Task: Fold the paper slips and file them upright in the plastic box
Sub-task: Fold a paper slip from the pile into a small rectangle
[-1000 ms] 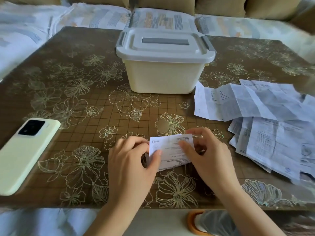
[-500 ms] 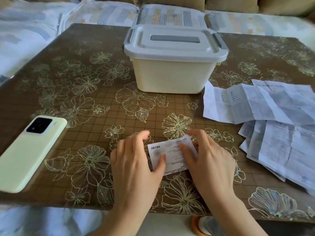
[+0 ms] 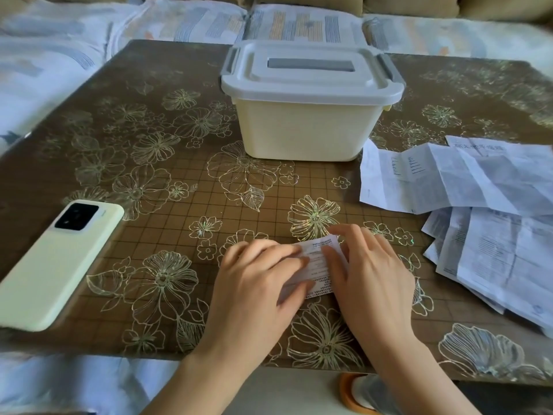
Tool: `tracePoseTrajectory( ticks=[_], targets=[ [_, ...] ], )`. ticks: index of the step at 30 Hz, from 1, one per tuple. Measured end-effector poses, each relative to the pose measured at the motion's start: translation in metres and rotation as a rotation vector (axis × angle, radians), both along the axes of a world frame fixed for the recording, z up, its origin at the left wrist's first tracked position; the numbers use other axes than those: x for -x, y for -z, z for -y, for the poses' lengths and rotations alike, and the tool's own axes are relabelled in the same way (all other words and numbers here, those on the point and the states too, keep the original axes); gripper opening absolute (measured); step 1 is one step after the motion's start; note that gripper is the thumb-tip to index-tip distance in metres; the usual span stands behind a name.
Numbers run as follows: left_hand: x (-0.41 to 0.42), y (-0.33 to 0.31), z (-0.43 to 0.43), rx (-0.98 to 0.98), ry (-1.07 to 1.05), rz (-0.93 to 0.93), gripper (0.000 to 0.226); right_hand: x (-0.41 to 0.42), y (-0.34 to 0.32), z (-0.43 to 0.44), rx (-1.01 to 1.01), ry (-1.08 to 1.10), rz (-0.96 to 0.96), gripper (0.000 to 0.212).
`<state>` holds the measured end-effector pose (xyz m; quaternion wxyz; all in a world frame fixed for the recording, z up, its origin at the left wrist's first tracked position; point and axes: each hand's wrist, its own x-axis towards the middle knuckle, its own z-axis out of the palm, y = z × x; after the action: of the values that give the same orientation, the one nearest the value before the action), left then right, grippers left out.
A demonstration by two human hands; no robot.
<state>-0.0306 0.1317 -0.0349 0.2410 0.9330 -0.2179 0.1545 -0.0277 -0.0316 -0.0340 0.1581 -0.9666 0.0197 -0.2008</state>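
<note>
Step now: folding. One small paper slip (image 3: 318, 269) lies flat on the table (image 3: 149, 151), near the front edge, btwn both hands. The left hand (image 3: 254, 283) & right hand (image 3: 371, 277) press down on it w/ flat, straight fingers, no pinch. The plastic box (image 3: 299, 130) sits behind, its lid (image 3: 308, 85) on. Next, I think: lift the slip, take the lid off, stand the slip inside. More slips (image 3: 493, 235) wait on the right.

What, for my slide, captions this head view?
Left hand and right hand press a slip on the table, lidded box behind.
</note>
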Motion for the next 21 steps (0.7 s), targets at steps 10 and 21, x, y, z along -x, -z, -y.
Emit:
tracePoseTrajectory(
  ticks=[10,21],
  targets=[
    [-0.006,-0.006,-0.004,0.001,0.039,-0.126,0.042,0.021,0.004,0.014,0.080,-0.090,-0.038,0.034],
    [-0.033,-0.005,-0.047,-0.036,0.379,-0.355,0.043,0.022,0.006,0.031,-0.122,-0.185,-0.055,0.035]
  ],
)
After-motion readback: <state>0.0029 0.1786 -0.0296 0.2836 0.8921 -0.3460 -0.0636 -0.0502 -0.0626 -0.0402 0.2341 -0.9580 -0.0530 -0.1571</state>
